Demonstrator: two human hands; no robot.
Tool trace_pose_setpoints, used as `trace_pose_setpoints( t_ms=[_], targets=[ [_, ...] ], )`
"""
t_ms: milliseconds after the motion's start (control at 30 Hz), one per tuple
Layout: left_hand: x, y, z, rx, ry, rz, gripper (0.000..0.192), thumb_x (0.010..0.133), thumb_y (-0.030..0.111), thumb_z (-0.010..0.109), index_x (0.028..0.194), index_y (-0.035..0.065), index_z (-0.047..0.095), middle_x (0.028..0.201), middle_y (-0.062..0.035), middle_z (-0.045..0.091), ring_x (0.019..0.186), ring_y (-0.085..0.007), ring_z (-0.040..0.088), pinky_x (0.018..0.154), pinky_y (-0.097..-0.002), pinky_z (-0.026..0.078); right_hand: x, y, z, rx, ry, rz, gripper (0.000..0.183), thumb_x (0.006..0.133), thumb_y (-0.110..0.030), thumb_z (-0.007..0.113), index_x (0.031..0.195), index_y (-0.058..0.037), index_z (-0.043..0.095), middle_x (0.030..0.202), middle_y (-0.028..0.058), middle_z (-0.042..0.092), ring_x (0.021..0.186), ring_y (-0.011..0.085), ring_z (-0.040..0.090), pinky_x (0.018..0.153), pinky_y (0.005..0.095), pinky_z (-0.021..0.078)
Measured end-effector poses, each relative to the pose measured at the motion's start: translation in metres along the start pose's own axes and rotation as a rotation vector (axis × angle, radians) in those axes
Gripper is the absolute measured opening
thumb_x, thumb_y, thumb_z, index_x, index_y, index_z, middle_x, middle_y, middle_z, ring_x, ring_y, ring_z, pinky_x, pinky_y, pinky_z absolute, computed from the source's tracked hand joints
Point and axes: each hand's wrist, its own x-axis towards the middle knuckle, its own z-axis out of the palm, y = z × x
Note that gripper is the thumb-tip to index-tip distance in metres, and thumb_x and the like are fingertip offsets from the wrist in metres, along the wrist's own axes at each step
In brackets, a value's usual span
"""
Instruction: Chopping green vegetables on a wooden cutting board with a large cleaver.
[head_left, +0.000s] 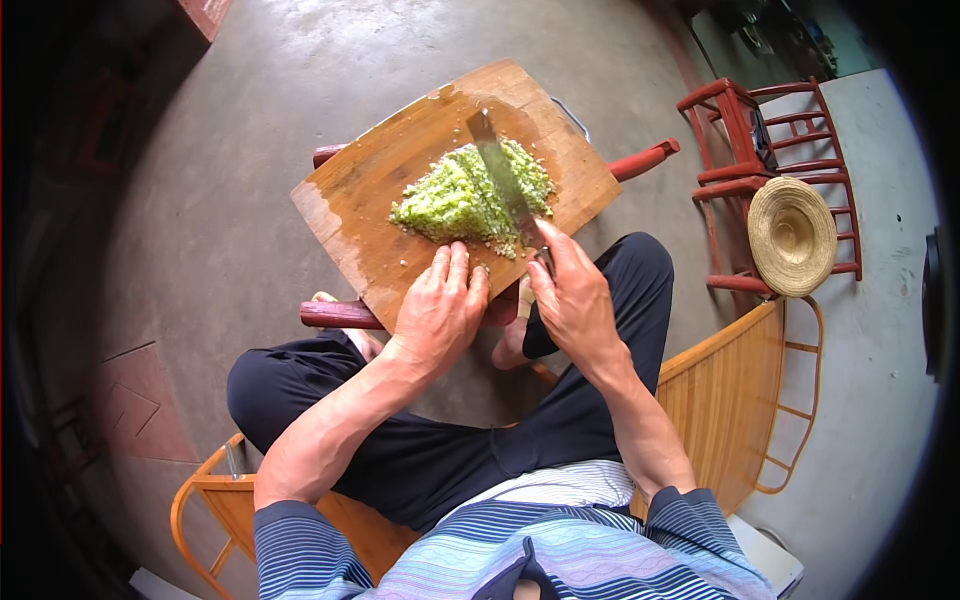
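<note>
A wooden cutting board (352, 217) lies in front of my knees on a low red wooden stool or stand. Pale green, finely chopped vegetable (450, 199) is heaped near its middle, with small bits scattered around. My right hand (574, 292) grips the handle of a kitchen knife (501, 169). The blade points away from me and crosses the right part of the heap. My left hand (444, 300) rests at the near edge of the heap, its fingers extended and its fingertips by the board's surface. It holds nothing that I can see.
Red wooden legs (341, 315) jut out beneath the board. At the right, red wooden chairs (739, 172) stand by the wall, a straw hat (792, 236) on one. I sit on a slatted bamboo bench (720, 397). Grey concrete floor (225, 187) surrounds the board.
</note>
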Motion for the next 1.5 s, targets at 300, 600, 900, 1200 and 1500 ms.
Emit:
trace_pose_setpoints(
  t_ms=[300, 600, 900, 1200, 1500],
  targets=[
    [-0.002, -0.001, 0.001, -0.016, -0.027, -0.015, 0.045, 0.088, 0.025, 0.073, 0.126, 0.0001, 0.066, 0.139, -0.0314, 0.059, 0.13, -0.0429, 0.058, 0.105, -0.0442, 0.053, -0.003, -0.008, -0.01, 0.085, -0.061, 0.084, 0.043, 0.096, -0.004, 0.065, 0.139, 0.0008, 0.056, 0.122, 0.0277, 0.066, 0.108, 0.0462, 0.066, 0.091, 0.0459, 0.0554],
    [0.0, 0.001, 0.0, -0.016, -0.006, 0.0, 0.046, 0.089, 0.023, 0.072, 0.128, 0.0002, 0.066, 0.138, -0.0312, 0.059, 0.13, -0.0421, 0.059, 0.105, -0.044, 0.053, 0.011, 0.006, 0.005, -0.003, -0.061, 0.029, 0.043, 0.097, -0.004, 0.064, 0.139, 0.0004, 0.055, 0.119, 0.0278, 0.067, 0.107, 0.0462, 0.066, 0.09, 0.046, 0.0552],
    [0.001, 0.003, -0.001, -0.009, -0.009, 0.003, 0.047, 0.087, 0.024, 0.074, 0.126, 0.0004, 0.067, 0.138, -0.0313, 0.059, 0.128, -0.0423, 0.06, 0.106, -0.0439, 0.053, -0.015, 0.014, 0.0, -0.036, -0.099, 0.12, 0.042, 0.098, -0.005, 0.064, 0.139, 0.0, 0.055, 0.122, 0.0266, 0.066, 0.107, 0.0444, 0.068, 0.09, 0.0462, 0.0562],
    [-0.002, -0.001, 0.001, -0.002, -0.016, -0.006, 0.048, 0.086, 0.025, 0.075, 0.126, 0.0002, 0.066, 0.138, -0.0315, 0.059, 0.129, -0.0426, 0.059, 0.105, -0.0442, 0.053, 0.0, -0.013, -0.013, 0.028, -0.068, 0.054, 0.045, 0.097, -0.005, 0.064, 0.14, 0.0007, 0.054, 0.122, 0.0265, 0.066, 0.107, 0.0471, 0.067, 0.091, 0.0475, 0.0557],
    [-0.001, 0.0, 0.001, -0.042, -0.002, -0.015, 0.046, 0.087, 0.024, 0.073, 0.126, -0.0003, 0.066, 0.138, -0.0316, 0.059, 0.129, -0.043, 0.059, 0.105, -0.0448, 0.053, 0.014, 0.001, 0.008, -0.023, -0.048, 0.023, 0.043, 0.098, -0.006, 0.064, 0.139, 0.0009, 0.055, 0.122, 0.0273, 0.066, 0.109, 0.0456, 0.067, 0.092, 0.0466, 0.0555]
  ],
)
